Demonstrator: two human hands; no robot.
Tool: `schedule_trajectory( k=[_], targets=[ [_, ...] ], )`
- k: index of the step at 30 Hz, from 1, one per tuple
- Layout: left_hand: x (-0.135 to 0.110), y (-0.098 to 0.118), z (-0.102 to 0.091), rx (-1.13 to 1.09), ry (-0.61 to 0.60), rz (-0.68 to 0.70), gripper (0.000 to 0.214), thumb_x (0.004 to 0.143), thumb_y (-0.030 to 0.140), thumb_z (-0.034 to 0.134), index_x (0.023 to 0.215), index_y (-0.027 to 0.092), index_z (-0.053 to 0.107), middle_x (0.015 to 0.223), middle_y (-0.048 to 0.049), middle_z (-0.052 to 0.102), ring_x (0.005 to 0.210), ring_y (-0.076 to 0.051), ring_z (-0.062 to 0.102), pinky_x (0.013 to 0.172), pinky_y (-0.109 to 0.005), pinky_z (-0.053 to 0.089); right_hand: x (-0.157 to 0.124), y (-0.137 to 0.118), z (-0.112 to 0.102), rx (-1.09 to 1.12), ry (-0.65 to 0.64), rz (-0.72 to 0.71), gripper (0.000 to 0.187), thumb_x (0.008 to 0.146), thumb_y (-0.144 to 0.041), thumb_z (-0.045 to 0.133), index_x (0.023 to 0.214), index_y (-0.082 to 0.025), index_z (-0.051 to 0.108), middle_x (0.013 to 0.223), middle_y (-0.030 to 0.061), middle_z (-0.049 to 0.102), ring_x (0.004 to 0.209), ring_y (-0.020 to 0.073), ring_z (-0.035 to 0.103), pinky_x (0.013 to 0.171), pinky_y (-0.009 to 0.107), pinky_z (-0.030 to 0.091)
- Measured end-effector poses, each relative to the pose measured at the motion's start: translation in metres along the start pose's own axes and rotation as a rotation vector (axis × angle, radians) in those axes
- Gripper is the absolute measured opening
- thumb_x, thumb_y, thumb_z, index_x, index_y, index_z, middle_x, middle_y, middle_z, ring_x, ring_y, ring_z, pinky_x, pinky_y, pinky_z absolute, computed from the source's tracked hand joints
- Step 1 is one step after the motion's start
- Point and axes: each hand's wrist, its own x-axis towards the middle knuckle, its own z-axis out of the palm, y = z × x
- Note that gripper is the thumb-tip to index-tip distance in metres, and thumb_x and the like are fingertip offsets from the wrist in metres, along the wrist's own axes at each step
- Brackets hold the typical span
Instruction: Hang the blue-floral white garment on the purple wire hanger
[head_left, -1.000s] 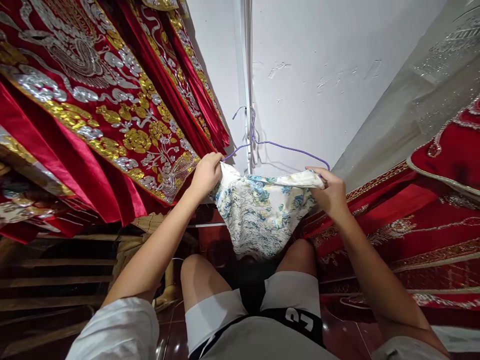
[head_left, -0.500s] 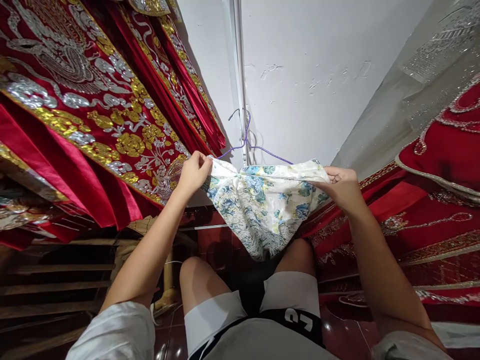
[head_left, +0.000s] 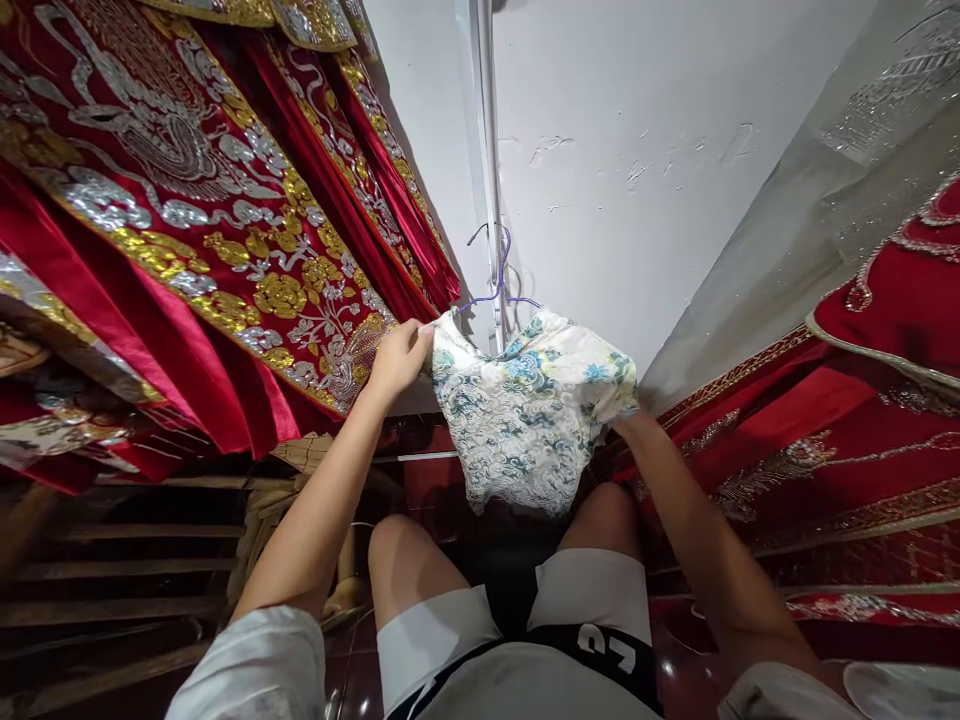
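A small white garment with a blue and green flower print (head_left: 525,415) hangs over a purple wire hanger (head_left: 501,282), whose hook sits on a white vertical pipe (head_left: 489,170). My left hand (head_left: 396,360) pinches the garment's left shoulder, fingers closed on the cloth. My right forearm (head_left: 697,540) reaches up under the garment's right side, and the hand itself is hidden inside or behind the cloth. My bare knees and white shorts (head_left: 525,630) are below the garment.
Red robes with gold and silver embroidery (head_left: 187,230) hang close on the left. More red embroidered cloth (head_left: 847,440) lies on the right. A white wall (head_left: 637,150) is behind the pipe. Wooden slats (head_left: 112,560) are at lower left.
The garment has been pulled over the hanger, so the wire's arms are now covered. My right hand went from gripping the right edge to under the cloth. My left hand stays at the left shoulder.
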Motion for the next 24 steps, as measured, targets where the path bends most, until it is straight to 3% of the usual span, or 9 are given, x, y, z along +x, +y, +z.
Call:
schedule_trajectory(
  k=[4,8,11,14,15,18,19,22,24],
  targets=[
    [-0.009,-0.029,0.005,-0.108,0.085,-0.046,0.031,0.097,0.043,0.045,0.090,0.017,0.061,0.079,-0.0026,0.061,0.075,-0.017,0.053,0.073,-0.027,0.041,-0.007,-0.026,-0.019,-0.022,0.026,-0.018,0.048,0.077,-0.070,0.066,0.084,-0.022,0.067,0.069,0.0020,0.067,0.074,0.0227,0.069,0.067,0.034,0.058],
    [0.006,-0.007,0.009,-0.167,0.221,-0.018,0.036,0.098,0.043,0.043,0.106,0.015,0.063,0.093,-0.0069,0.065,0.083,-0.019,0.057,0.078,-0.030,0.046,-0.011,-0.057,-0.016,-0.084,0.167,-0.174,0.041,0.072,-0.053,0.079,0.093,-0.019,0.070,0.076,-0.0001,0.068,0.069,0.0180,0.065,0.061,0.028,0.053],
    [0.021,0.025,0.004,-0.111,0.103,0.178,0.047,0.097,0.052,0.048,0.126,0.017,0.061,0.124,-0.0119,0.063,0.115,-0.027,0.055,0.104,-0.042,0.042,-0.023,-0.077,-0.011,0.005,0.438,-0.283,0.045,0.066,-0.046,0.083,0.099,-0.017,0.071,0.089,0.0026,0.071,0.079,0.0198,0.068,0.068,0.030,0.055],
    [0.020,0.045,0.003,-0.047,-0.109,0.355,0.076,0.088,0.066,0.059,0.151,0.025,0.044,0.149,-0.0116,0.049,0.140,-0.034,0.036,0.120,-0.055,0.025,-0.060,-0.086,-0.003,0.053,0.592,-0.227,0.049,0.062,-0.040,0.085,0.104,-0.019,0.071,0.093,0.0026,0.072,0.084,0.0213,0.069,0.071,0.031,0.057],
    [0.014,0.047,0.005,-0.054,-0.183,0.387,0.086,0.085,0.069,0.063,0.156,0.027,0.038,0.154,-0.0115,0.044,0.144,-0.035,0.032,0.122,-0.056,0.021,-0.076,-0.085,0.000,0.039,0.577,-0.184,0.048,0.062,-0.040,0.085,0.103,-0.020,0.072,0.090,0.0023,0.072,0.083,0.0218,0.069,0.069,0.030,0.056],
    [-0.020,0.041,0.021,-0.141,-0.402,0.397,0.111,0.075,0.072,0.073,0.163,0.030,0.021,0.164,-0.0133,0.031,0.151,-0.038,0.026,0.125,-0.056,0.018,-0.119,-0.072,0.008,-0.110,0.343,-0.013,0.036,0.074,-0.040,0.079,0.105,-0.024,0.074,0.101,0.0046,0.073,0.092,0.0249,0.069,0.072,0.029,0.055],
    [-0.036,0.036,0.028,-0.169,-0.460,0.376,0.119,0.071,0.072,0.077,0.164,0.030,0.016,0.165,-0.0145,0.027,0.152,-0.039,0.024,0.125,-0.056,0.020,-0.127,-0.065,0.010,-0.108,0.333,0.026,0.035,0.076,-0.041,0.077,0.106,-0.024,0.074,0.103,0.0052,0.073,0.094,0.0257,0.069,0.073,0.029,0.055],
    [-0.081,0.027,0.055,-0.181,-0.454,0.299,0.136,0.061,0.065,0.087,0.165,0.029,0.008,0.167,-0.0178,0.022,0.152,-0.043,0.023,0.124,-0.059,0.020,-0.136,-0.047,0.009,-0.025,0.388,0.121,0.039,0.076,-0.043,0.076,0.108,-0.023,0.072,0.102,0.0060,0.074,0.089,0.0257,0.070,0.071,0.029,0.054],
    [-0.101,0.026,0.073,-0.173,-0.338,0.247,0.125,0.067,0.053,0.088,0.164,0.029,0.013,0.159,-0.0178,0.034,0.147,-0.041,0.034,0.121,-0.058,0.026,-0.136,-0.040,0.008,-0.004,0.352,0.140,0.040,0.077,-0.044,0.076,0.110,-0.023,0.071,0.098,0.0053,0.074,0.085,0.0240,0.069,0.069,0.028,0.053]
  ],
)
